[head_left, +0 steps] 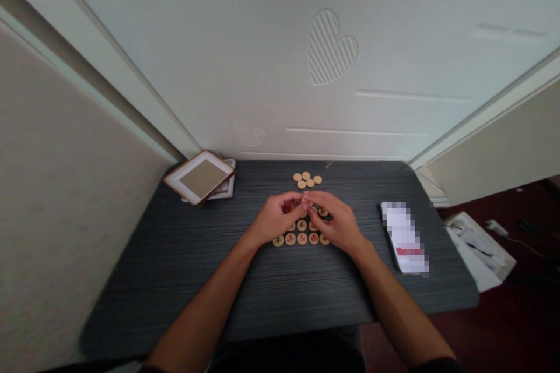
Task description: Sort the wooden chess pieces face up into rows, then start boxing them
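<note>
My left hand [275, 218] and my right hand [336, 222] meet fingertip to fingertip over a dark table [175, 268]. Both are curled in a pinch around a small round wooden piece, mostly hidden by the fingers. Under and between the hands lie several round wooden game pieces [301, 238] with red and dark characters, set face up in rows. Farther back sits a small cluster of plain-faced wooden pieces [307, 179], apart from both hands.
An open box with a brown-rimmed lid [199, 178] rests at the table's back left. A white packet [405, 236] lies at the right. A white door panel [332, 52] stands right behind the table. Papers [479, 250] lie on the floor at the right.
</note>
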Motion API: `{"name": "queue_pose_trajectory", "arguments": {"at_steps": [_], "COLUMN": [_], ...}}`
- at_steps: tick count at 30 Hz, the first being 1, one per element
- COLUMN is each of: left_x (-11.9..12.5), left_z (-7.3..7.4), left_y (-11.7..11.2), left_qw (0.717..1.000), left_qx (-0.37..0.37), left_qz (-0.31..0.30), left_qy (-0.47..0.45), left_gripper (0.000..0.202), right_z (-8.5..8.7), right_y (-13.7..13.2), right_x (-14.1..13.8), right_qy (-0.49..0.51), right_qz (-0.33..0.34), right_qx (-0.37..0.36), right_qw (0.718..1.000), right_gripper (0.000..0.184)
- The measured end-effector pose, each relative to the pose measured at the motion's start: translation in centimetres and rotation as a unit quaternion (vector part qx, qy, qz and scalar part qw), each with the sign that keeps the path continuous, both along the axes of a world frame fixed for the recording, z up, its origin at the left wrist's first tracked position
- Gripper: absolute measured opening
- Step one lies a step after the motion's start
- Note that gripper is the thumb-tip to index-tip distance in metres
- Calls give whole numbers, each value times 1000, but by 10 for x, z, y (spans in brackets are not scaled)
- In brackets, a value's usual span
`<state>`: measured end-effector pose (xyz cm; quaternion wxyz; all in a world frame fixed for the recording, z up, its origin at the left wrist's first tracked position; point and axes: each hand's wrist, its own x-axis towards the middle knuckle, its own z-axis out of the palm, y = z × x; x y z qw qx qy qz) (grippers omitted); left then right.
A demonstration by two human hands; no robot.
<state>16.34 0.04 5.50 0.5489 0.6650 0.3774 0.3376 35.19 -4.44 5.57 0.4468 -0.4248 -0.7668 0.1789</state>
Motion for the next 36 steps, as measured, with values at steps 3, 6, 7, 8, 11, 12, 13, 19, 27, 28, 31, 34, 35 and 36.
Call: {"name": "queue_pose_trajectory", "arguments": {"at_steps": [3,6,7,8,11,12,13,19,27,28,31,34,35,36], "left_x": [0,-1,-1,-2,-3,-4,-4,-11,-26,-28,-34,-36,-37,-37], "left_z": [0,-1,-1,-1,-1,0,0,-1,-21,-24,-30,-30,-30,-30], "left_y": [0,0,0,0,1,1,2,11,29,31,38,42,43,43], "left_qw": [1000,1000,1000,1000,1000,1000,1000,995,985,984,979,974,973,972], "left_qx": [-1,1,2,2,-3,-4,-2,11,41,44,55,59,59,58], "left_qz": [-7,-2,1,3,10,17,26,102,165,172,195,217,223,228], "left_qy": [3,13,18,22,20,15,10,-4,12,16,22,20,21,22], "left_gripper": [33,31,30,29,27,27,26,28,33,34,35,36,37,38], "right_z": [1,4,5,6,8,8,8,4,-11,-12,-14,-13,-14,-14], "right_y": [0,0,0,1,3,4,5,11,17,17,17,16,16,16], "right_x": [3,8,11,14,26,31,36,60,78,79,79,76,74,73], "right_qy": [-6,-17,-20,-22,-25,-25,-26,-30,-79,-85,-92,-90,-88,-86], "right_qz": [-17,-40,-52,-67,-129,-149,-165,-217,-158,-152,-138,-125,-122,-121], "right_qx": [6,9,9,9,11,10,7,-31,-115,-121,-130,-137,-140,-143], "right_qw": [1000,999,998,997,991,988,986,975,977,977,978,978,979,979], "right_gripper": [34,30,30,30,32,33,34,38,33,33,31,28,28,28]}}
